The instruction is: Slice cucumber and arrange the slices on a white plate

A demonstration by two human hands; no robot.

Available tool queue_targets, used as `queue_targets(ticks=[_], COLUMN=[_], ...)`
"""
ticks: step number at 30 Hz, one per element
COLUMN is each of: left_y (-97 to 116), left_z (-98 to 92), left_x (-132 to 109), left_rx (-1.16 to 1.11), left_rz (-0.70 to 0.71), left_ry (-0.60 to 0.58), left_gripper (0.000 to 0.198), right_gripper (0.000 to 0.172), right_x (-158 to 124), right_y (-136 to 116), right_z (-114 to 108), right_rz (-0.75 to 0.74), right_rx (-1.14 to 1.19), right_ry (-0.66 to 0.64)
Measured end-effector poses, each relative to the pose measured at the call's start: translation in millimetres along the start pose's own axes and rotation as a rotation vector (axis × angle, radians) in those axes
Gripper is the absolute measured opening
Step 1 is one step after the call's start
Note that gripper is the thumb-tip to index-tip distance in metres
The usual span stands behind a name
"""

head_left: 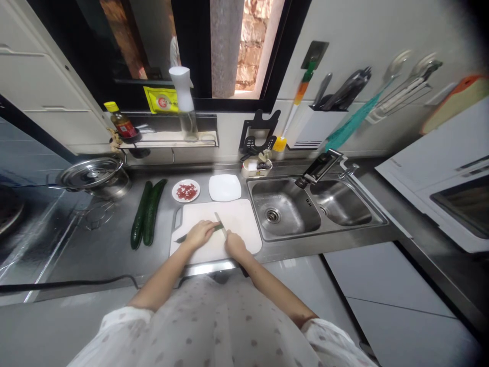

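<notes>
My right hand point(236, 246) is closed round the handle of a kitchen knife, whose narrow blade point(220, 221) points away from me over the white cutting board point(244, 219). Close to the blade's left side, my left hand point(201, 234) presses a slim, dark green vegetable point(219, 227) to the board. Its dark pointed end point(181, 238) sticks out left of the hand; the middle is hidden under my fingers, and its exact kind is unclear. Behind the board are a plate of chopped red bits point(187, 191) and a white square plate point(224, 187).
Two whole cucumbers point(147, 214) lie left of the board. A lidded steel pot point(100, 178) stands farther left. The double sink point(284, 204) with its black faucet point(319, 167) adjoins the board on the right. Knives stand in a white wall holder point(315, 126).
</notes>
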State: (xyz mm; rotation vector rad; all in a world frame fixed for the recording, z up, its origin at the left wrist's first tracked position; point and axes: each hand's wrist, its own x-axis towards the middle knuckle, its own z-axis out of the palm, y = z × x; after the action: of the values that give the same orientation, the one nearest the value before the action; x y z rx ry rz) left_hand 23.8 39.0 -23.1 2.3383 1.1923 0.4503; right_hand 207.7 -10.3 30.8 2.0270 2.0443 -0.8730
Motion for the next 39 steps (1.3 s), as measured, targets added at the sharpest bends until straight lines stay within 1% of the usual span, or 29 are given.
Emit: queue_targets(ticks=[7, 15, 18, 22, 26, 30, 33, 39], left_y=[3.8, 9.6, 10.2, 11.7, 14.9, 17.1, 15.2, 2.9], left_z=[-1.3, -6.8, -7.1, -5.6, -5.3, -8.4, -10.6, -10.8], left_x=[-0.9, -2.1, -1.7, -2.3, -4.2, -5.2, -6.2, -11.5], left_rx=[0.056, 0.044, 0.026, 0.03, 0.018, 0.036, 0.058, 0.029], left_rz=[-0.008, -0.058, -0.078, -0.107, -0.147, -0.176, -0.215, -0.252], left_ry=[-0.004, -0.004, 0.001, 0.033, 0.061, 0.063, 0.077, 0.128], left_gripper=[0.04, 0.039, 0.039, 0.038, 0.039, 0.034, 0.03, 0.032], right_gripper=[0.034, 0.032, 0.029, 0.029, 0.032, 0.04, 0.043, 0.043], right_x=[-16.0, -22.3, -23.7, -23.3, -22.3, -23.5, -24.3, -22.0], right_y=[16.8, 19.7, 23.6, 27.6, 28.0, 30.5, 33.8, 38.9], right_z=[8.6, 2.8, 0.4, -6.6, -19.5, -28.5, -29.1, -26.1], right_rz=[-0.009, 0.001, -0.01, 0.003, 0.025, -0.025, -0.066, -0.111], right_rx=[-0.025, -0.041, -0.021, -0.038, -0.144, -0.257, -0.307, -0.33], right_ry=[-0.01, -0.037, -0.027, 0.017, 0.068, 0.19, 0.259, 0.314])
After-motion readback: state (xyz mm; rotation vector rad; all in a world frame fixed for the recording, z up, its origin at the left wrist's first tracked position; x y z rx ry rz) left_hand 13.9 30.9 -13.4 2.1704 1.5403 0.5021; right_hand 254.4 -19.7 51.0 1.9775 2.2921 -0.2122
